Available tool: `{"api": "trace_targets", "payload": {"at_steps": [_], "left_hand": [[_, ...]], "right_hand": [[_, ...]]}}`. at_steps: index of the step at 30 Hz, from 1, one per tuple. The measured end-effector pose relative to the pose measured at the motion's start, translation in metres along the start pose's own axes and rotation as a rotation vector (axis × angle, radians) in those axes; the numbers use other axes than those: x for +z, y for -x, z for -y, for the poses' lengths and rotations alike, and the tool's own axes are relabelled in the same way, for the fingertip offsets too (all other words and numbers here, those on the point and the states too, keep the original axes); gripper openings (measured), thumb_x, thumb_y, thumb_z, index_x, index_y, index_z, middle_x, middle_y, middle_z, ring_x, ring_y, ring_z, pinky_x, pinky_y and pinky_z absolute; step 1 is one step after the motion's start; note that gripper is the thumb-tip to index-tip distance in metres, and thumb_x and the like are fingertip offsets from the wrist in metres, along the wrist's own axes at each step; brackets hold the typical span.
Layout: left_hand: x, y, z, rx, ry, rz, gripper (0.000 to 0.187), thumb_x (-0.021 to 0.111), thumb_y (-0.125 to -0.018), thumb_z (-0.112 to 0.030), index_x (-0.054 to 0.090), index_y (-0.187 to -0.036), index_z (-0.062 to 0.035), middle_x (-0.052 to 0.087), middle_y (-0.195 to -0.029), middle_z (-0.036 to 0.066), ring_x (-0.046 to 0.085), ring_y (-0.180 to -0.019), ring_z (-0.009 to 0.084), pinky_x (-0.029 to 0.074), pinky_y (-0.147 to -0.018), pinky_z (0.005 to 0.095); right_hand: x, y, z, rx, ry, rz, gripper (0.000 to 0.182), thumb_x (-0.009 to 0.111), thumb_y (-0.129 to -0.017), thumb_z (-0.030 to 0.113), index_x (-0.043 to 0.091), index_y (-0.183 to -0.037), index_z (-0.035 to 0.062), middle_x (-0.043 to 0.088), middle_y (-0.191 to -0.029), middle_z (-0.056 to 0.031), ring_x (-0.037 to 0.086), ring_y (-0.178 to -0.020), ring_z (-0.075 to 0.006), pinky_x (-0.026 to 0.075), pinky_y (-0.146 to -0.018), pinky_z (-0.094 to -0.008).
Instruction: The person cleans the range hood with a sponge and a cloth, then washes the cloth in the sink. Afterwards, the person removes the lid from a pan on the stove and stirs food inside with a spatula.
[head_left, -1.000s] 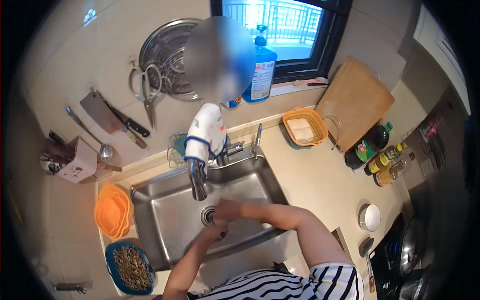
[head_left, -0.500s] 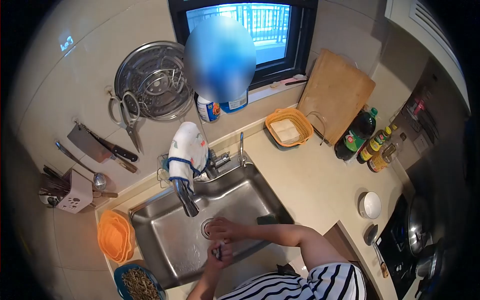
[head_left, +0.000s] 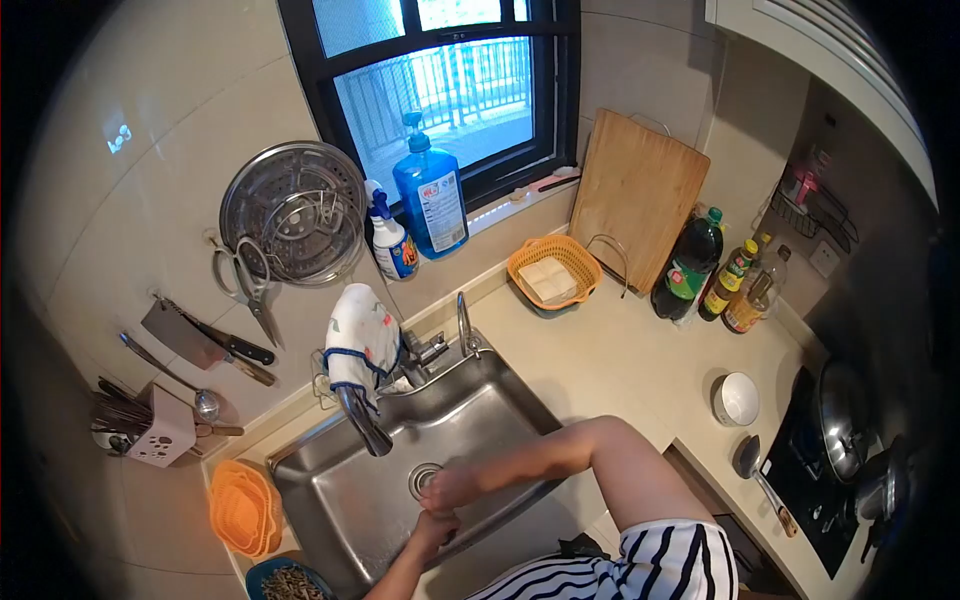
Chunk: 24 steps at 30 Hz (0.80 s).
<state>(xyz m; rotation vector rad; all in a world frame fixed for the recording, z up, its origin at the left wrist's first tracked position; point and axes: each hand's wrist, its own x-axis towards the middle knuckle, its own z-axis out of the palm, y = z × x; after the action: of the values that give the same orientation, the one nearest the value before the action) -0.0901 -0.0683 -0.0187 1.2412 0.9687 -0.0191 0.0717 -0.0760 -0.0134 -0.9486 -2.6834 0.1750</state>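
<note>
Both my hands are low over the steel sink (head_left: 340, 500), close together near the drain (head_left: 425, 481). My left hand (head_left: 434, 528) is closed, its fingers curled; whatever it may hold is hidden. My right hand (head_left: 452, 488) lies just above it, right by the drain, and is too blurred to show how its fingers are set. Over the sink reaches the faucet (head_left: 365, 425), with a white cloth (head_left: 362, 330) with blue edging draped on it.
Orange baskets (head_left: 243, 507) and a blue container of dried brown strips (head_left: 288, 583) stand left of the sink. On the right counter are a basket of tofu-like white blocks (head_left: 548, 280), bottles (head_left: 688, 265), a bowl (head_left: 737, 398) and a spatula (head_left: 748, 458). Knives (head_left: 190, 335) hang left.
The view has shifted and tilted up, showing more of the window and the soap bottle. My right hand has come down closer against my left hand.
</note>
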Motion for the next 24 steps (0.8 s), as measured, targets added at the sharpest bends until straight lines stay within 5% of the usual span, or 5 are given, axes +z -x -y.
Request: {"api": "trace_targets", "payload": {"at_steps": [7,17,19,22,24], "left_hand": [[-0.010,-0.049,0.047,0.303,-0.721,-0.357,0.035,0.057,-0.067,-0.022,0.052,-0.098,-0.0069,0.059,-0.078,0.023,0.057,-0.077,0.0371,0.045,-0.069,0.0435],[-0.031,-0.067,0.040,0.480,-1.236,-0.268,0.036,0.058,-0.066,-0.019,0.040,-0.095,-0.0066,0.058,-0.066,0.016,0.059,-0.067,0.0348,0.046,-0.061,0.0452],[-0.036,-0.071,0.042,0.604,-1.226,-0.319,0.037,0.060,-0.065,-0.015,0.039,-0.095,-0.0058,0.056,-0.071,0.016,0.058,-0.063,0.0359,0.047,-0.058,0.0438],[-0.034,-0.065,0.037,0.563,-1.168,-0.510,0.039,0.063,-0.064,-0.013,0.039,-0.094,-0.0041,0.053,-0.078,0.017,0.057,-0.064,0.0358,0.048,-0.056,0.0407],[-0.035,-0.051,0.027,0.688,-1.104,-0.417,0.039,0.063,-0.067,-0.012,0.039,-0.096,-0.0032,0.053,-0.080,0.016,0.057,-0.066,0.0331,0.048,-0.057,0.0379]], "right_hand": [[0.074,0.007,0.002,0.595,-0.374,0.017,0.018,0.053,-0.066,0.013,0.053,-0.083,0.0072,0.058,-0.078,-0.0150,0.058,-0.074,-0.0317,0.046,-0.064,-0.0417],[0.174,0.014,0.002,0.983,-0.679,-0.028,0.021,0.060,-0.063,0.017,0.057,-0.079,0.0043,0.061,-0.078,-0.0116,0.058,-0.064,-0.0260,0.045,-0.056,-0.0358],[0.109,0.015,0.011,1.276,-1.392,0.026,0.022,0.061,-0.070,0.030,0.054,-0.072,0.0085,0.055,-0.062,-0.0021,0.051,-0.050,-0.0142,0.039,-0.042,-0.0274],[0.120,0.015,0.002,1.059,-2.139,-0.237,0.029,0.062,-0.071,0.040,0.051,-0.073,0.0131,0.045,-0.058,0.0038,0.041,-0.043,-0.0073,0.030,-0.035,-0.0215],[0.099,0.018,-0.005,1.178,-2.045,-0.276,0.032,0.062,-0.072,0.041,0.052,-0.078,0.0113,0.047,-0.065,0.0022,0.045,-0.053,-0.0089,0.034,-0.040,-0.0243]]}}
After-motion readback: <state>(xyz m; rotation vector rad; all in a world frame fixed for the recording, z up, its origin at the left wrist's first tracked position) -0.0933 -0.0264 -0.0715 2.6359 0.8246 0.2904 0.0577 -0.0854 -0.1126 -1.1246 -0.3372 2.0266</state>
